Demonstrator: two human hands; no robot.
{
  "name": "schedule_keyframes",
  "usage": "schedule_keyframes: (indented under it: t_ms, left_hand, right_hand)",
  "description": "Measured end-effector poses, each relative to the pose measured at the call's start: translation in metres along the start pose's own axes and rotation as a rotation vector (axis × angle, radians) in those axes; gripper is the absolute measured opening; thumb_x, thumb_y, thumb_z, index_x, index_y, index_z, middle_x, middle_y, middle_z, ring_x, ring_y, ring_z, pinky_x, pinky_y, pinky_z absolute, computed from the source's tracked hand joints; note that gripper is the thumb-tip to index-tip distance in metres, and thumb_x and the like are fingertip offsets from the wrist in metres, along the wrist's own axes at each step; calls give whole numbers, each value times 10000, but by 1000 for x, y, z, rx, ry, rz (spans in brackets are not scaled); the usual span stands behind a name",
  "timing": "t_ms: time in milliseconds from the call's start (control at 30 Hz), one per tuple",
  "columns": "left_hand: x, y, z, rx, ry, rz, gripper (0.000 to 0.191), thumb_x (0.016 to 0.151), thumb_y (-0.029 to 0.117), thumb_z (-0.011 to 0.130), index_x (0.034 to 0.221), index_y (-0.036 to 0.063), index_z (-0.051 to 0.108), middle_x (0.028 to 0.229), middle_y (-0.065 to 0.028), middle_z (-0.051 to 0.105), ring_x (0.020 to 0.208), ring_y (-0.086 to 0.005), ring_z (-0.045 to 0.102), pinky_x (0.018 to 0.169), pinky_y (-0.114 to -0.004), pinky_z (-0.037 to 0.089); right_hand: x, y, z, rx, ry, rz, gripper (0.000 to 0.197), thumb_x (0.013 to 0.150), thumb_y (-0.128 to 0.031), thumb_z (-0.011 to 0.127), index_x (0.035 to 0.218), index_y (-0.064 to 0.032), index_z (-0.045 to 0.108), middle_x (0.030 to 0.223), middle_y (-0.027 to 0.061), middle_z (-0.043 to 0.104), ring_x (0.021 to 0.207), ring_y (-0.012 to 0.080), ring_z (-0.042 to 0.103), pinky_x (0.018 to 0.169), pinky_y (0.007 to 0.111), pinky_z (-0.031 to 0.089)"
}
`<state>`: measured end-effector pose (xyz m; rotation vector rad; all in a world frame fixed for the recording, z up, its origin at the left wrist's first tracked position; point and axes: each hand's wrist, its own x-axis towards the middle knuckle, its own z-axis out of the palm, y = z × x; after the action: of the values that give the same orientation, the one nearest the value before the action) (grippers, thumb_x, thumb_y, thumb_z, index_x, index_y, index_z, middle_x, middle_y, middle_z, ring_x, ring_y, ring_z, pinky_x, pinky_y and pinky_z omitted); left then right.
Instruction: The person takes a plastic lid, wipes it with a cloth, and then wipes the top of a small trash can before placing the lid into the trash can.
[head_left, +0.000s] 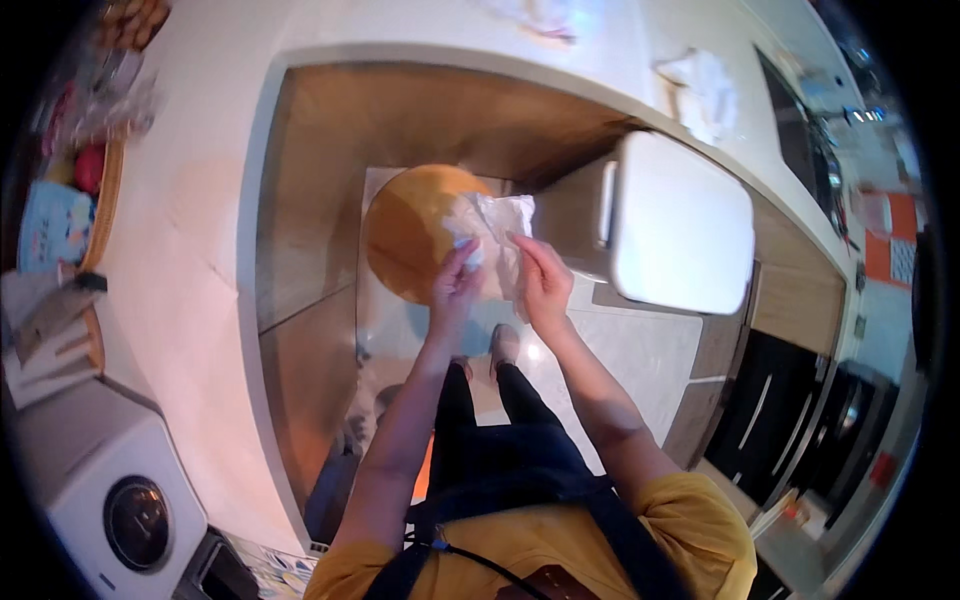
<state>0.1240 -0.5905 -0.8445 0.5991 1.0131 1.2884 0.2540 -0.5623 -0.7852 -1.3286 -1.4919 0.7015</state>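
In front of my apron I hold up a thin, crumpled whitish sheet (496, 217), which looks like a plastic bag or wrapper. Its left side is pinched between the fingers of my left hand (454, 279), where a small bluish-white part shows at the fingertips. My right hand (547, 281) grips the sheet's right edge between thumb and fingers. Below and beyond it is a round yellow-brown stool or seat top (401, 240) at floor level. To the right of my hands stands a white lidded bin (682, 225) with a handle on its near left side.
A pale counter (195, 225) wraps around the left and far sides. On it are a basket (111, 199), a white loudspeaker (112, 495) and crumpled white material (697, 94). A dark cooktop (799, 112) lies far right, with black-fronted drawers (761, 405) below. Pale floor (637, 345) surrounds my feet.
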Motion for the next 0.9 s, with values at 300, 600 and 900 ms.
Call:
schedule_keyframes:
  t_ms: [300,600,900]
  left_hand:
    - [26,-4,172,455,-293,402,640,740,106,686,1300,16,387,1194,-158,434,1086,-261,462,905,-322,403]
    - [50,-58,245,1182,84,306,1087,589,442,780,1411,92,161,1320,-365,224,1204,-467,313,1007,-436,289]
    - [35,-48,243,1179,56,98,1081,630,348,788,1428,107,100,1343,-362,189,1256,-438,255,1042,-393,244]
  right_hand:
    - [28,27,-163,-238,154,73,219,803,-37,583,1016,-50,636,946,151,625,853,282,591,766,323,471]
    - [51,157,-407,-1045,443,140,461,749,-352,655,1108,-71,588,1001,211,600,1046,334,516,911,413,388]
    - [50,174,-459,-334,203,799,854,600,-592,709,1073,97,534,1003,278,599,912,345,613,792,399,478]
